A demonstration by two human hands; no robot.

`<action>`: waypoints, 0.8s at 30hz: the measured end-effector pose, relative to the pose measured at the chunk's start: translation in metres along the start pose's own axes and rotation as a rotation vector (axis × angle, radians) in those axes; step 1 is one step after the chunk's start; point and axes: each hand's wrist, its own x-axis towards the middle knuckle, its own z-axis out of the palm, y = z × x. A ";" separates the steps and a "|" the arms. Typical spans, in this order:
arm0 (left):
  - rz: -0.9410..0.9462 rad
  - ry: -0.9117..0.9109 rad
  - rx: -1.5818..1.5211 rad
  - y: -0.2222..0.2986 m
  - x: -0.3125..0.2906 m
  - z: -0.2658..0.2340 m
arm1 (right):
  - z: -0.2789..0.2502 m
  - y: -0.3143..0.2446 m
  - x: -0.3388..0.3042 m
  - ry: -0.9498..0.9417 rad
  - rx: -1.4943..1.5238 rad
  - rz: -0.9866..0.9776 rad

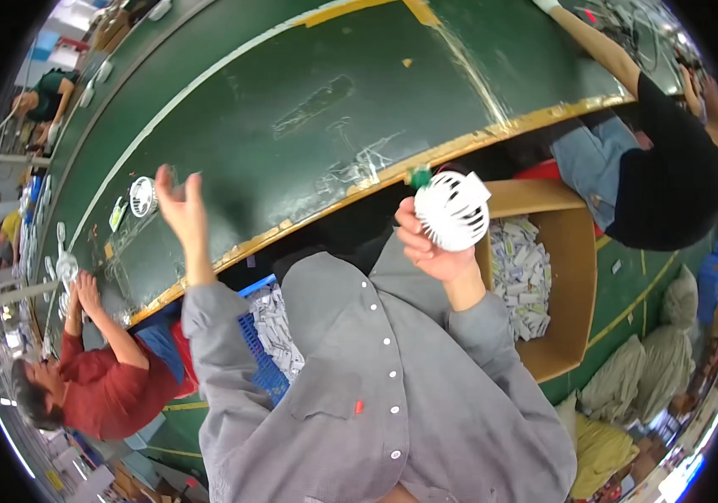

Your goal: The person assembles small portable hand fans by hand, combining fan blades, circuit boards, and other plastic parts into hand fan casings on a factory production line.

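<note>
My right hand [439,258] grips a round white slotted fan head [451,214] above the table's near edge, close to the cardboard box. A small green piece [418,176] shows at the fan head's upper left, too blurred to make out. Stretched over the left part of the table, my left hand [181,210] has its fingers apart and holds nothing. Just left of its fingers, another round white slotted fan part [143,197] rests on the table. Beside that part lies a small flat white-and-green piece [118,214].
A green table [275,168] with a worn yellow edge curves ahead. Right of my lap stands a cardboard box [573,285] of small white packets; a blue basket [262,344] holds similar ones at left. Co-workers sit at left, in a red shirt [120,390], and at right, in black [669,176].
</note>
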 end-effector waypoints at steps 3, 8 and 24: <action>0.275 0.079 0.642 -0.094 0.050 -0.049 | -0.003 -0.015 -0.013 -0.030 0.125 -0.123; 0.014 -0.209 0.977 -0.159 0.069 -0.101 | -0.014 -0.024 -0.026 -0.057 0.080 -0.260; 0.295 -0.553 0.337 0.055 -0.059 0.023 | 0.005 -0.032 -0.050 0.025 -0.489 -0.187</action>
